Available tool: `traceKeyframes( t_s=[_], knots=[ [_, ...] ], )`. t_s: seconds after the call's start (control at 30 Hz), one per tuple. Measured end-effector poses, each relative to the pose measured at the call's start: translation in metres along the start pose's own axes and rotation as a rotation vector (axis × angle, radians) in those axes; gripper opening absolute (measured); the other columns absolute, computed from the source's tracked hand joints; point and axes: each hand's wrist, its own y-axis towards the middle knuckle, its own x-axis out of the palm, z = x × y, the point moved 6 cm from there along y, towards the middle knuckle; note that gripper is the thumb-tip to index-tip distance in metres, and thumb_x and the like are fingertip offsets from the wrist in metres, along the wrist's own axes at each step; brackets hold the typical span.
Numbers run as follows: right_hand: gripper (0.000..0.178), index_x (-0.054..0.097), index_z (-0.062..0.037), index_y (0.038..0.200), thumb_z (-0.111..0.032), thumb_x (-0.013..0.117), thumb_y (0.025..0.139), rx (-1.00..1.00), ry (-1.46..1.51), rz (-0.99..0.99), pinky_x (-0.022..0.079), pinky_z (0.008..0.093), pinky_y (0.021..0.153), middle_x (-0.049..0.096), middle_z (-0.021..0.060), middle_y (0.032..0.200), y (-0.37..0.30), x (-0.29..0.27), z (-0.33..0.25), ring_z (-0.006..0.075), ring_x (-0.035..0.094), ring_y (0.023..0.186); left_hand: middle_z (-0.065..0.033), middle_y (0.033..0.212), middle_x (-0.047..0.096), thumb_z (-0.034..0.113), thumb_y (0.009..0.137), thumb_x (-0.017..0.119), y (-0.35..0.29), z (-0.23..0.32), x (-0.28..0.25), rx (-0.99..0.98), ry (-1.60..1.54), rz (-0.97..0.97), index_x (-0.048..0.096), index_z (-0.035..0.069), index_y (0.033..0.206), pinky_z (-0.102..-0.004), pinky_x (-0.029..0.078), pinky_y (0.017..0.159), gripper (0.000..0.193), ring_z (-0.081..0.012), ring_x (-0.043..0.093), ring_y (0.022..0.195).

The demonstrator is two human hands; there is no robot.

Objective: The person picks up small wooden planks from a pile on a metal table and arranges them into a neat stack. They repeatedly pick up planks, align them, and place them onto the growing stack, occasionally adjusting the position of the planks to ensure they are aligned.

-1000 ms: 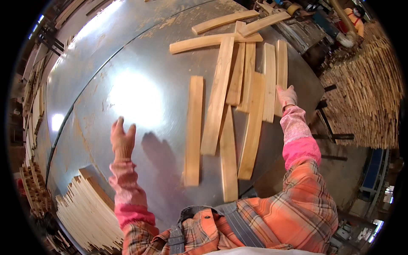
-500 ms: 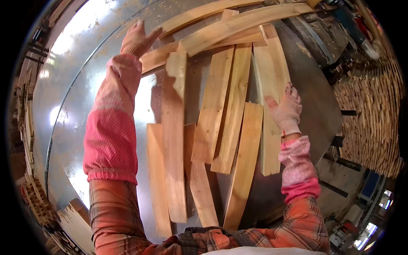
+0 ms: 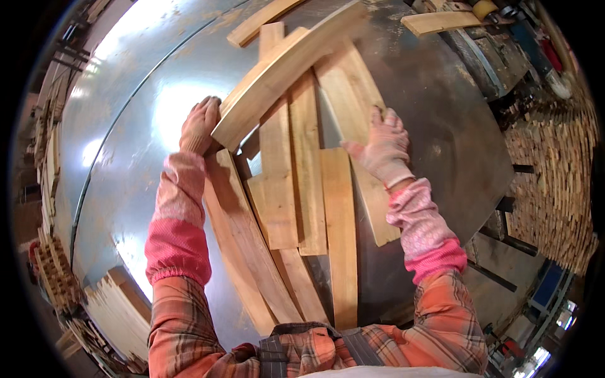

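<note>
Several light wooden boards lie heaped on a metal table. My left hand, in a pale knit glove, presses against the left end of a long board lying slantwise across the top of the heap. Its fingers are stretched out rather than wrapped round the wood. On the other side, my right hand lies with fingers extended and thumb apart on the edge of a pale board. Between the hands, boards such as a narrow upright one and a short one point toward me.
The metal tabletop carries scattered sawdust. A separate board lies at the far edge, and another by the machinery at far right. Stacked wood strips stand beyond the table on the right; more pale strips are at lower left.
My left hand has come nearer and the right hand has moved left. The boards between them are bunched closer together, and the crosswise long board has swung to a steeper slant.
</note>
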Motion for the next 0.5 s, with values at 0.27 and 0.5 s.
traceKeyframes(
  t_s=[0.27, 0.5],
  knots=[
    [0.106, 0.032, -0.0041, 0.158, -0.065, 0.073, 0.081, -0.35, 0.12, -0.154, 0.032, 0.0514, 0.119, 0.029, 0.0345, 0.161, -0.071, 0.012, -0.159, 0.0477, 0.033, 0.148, -0.0149, 0.138, 0.063, 0.039, 0.1, 0.053, -0.239, -0.111, -0.036, -0.816, -0.321, 0.044, 0.068, 0.013, 0.125, -0.0372, 0.046, 0.107, 0.039, -0.0324, 0.056, 0.133],
    [0.091, 0.038, -0.0052, 0.155, -0.055, 0.071, 0.087, -0.564, 0.106, -0.382, 0.032, 0.0465, 0.122, 0.03, 0.0304, 0.162, -0.125, 0.014, -0.217, 0.0423, 0.035, 0.149, -0.0075, 0.115, 0.07, 0.039, 0.105, 0.059, -0.385, -0.134, -0.058, -1.104, -1.182, 0.268, 0.062, -0.004, 0.134, -0.0314, 0.054, 0.089, 0.052, -0.017, 0.067, 0.101]
  ],
)
